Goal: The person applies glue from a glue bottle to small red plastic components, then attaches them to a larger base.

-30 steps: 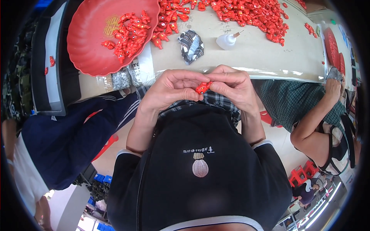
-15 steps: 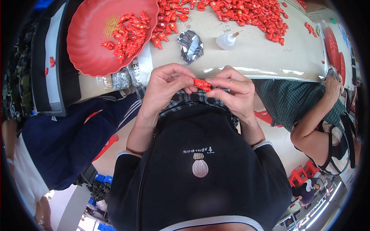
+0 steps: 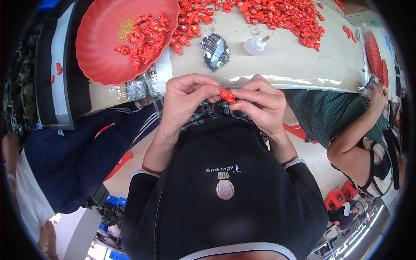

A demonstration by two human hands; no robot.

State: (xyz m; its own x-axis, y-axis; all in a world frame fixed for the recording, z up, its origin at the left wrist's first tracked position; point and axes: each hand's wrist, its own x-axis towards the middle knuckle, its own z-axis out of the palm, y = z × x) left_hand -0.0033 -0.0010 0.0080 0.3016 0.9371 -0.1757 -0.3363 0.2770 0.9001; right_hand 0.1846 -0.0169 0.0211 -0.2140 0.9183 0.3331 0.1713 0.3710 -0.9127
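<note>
Between my two hands, just off the table's near edge, is a small glossy red figurine. My left hand pinches its left end with thumb and forefinger. The fingertips of my right hand grip its right side, hiding part of it. Beyond my hands, a crumpled patterned wrapper lies on the table, and to its right a white squeeze bottle with a thin nozzle rests on its side or tilted; I cannot tell which. Many similar red pieces lie in a large red scalloped dish at the far left.
A broad heap of red pieces covers the table's far side. A clear bag of small grey bits sits beside the dish. People are seated on both sides; a co-worker's hand is at the table's right end, near red trays.
The red figurine has turned slightly between my fingertips, which stay closed on it. At the right, the co-worker's hand has shifted a little.
</note>
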